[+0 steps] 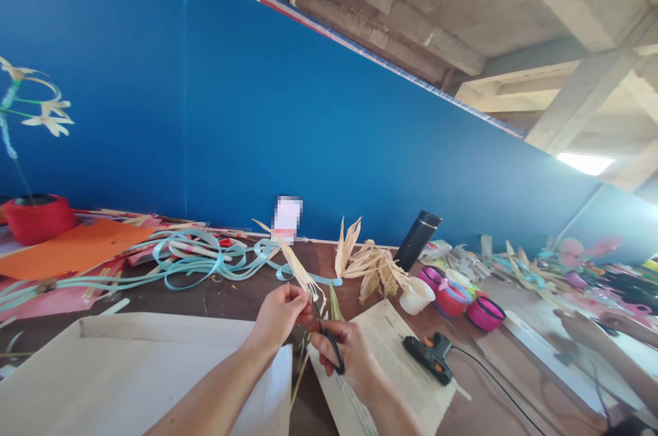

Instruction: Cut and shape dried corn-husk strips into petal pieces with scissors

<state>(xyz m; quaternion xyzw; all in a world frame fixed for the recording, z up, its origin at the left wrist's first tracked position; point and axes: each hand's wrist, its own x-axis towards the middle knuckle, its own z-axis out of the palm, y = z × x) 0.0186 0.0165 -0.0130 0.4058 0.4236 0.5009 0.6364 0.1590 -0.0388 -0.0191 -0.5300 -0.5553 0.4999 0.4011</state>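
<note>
My left hand (pixel 282 316) pinches a dried corn husk (pixel 294 261), whose pale tip points up and to the left. Its lower end is split into thin strips near my fingers. My right hand (pixel 349 357) is closed round black-handled scissors (pixel 334 348), with the blades reaching up to the husk beside my left fingertips. Whether the blades touch the husk I cannot tell. A greenish husk piece (pixel 335 302) stands just behind my right hand. Farther back lies a bunch of dried husks (pixel 378 268).
A black glue gun (pixel 430 357) rests on a printed sheet (pixel 395 333) at right. Behind are a white cup (pixel 416 295), colourful small pots (pixel 486 312) and a black flask (pixel 417 240). Blue ribbon (pixel 190 258) lies left, beyond white board (pixel 154 374). Another person's hands (pixel 580 330) are far right.
</note>
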